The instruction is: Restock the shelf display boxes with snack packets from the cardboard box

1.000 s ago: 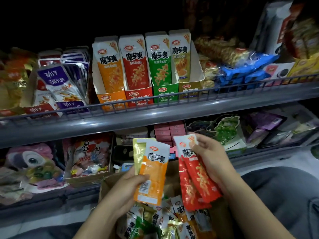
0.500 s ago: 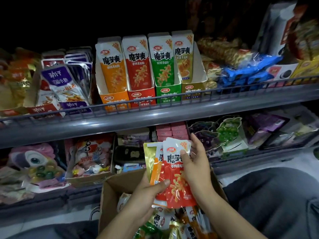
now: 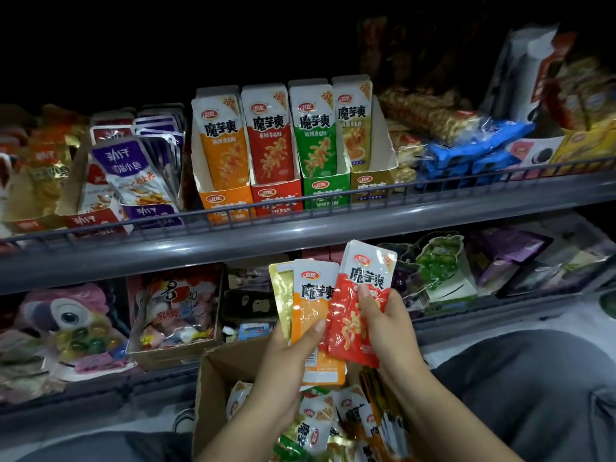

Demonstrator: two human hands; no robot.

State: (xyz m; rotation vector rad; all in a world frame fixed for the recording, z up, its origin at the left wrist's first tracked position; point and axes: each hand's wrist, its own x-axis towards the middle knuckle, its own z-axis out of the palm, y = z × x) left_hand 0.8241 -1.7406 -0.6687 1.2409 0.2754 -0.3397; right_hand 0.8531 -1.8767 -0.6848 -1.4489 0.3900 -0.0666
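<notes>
Just above the cardboard box (image 3: 213, 378), the left hand (image 3: 293, 355) pinched an orange packet (image 3: 313, 315) and the right hand (image 3: 386, 325) pinched red packets (image 3: 353, 315), which should each go into the same-colored box.

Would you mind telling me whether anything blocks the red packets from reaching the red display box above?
The shelf's grey front rail crosses between the red packets and the red display box; its open top looks clear.

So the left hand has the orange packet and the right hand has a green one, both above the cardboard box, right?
Not quite. In the head view the right hand holds a red packet, not a green one. The left hand does hold the orange packet, both above the cardboard box.
</notes>
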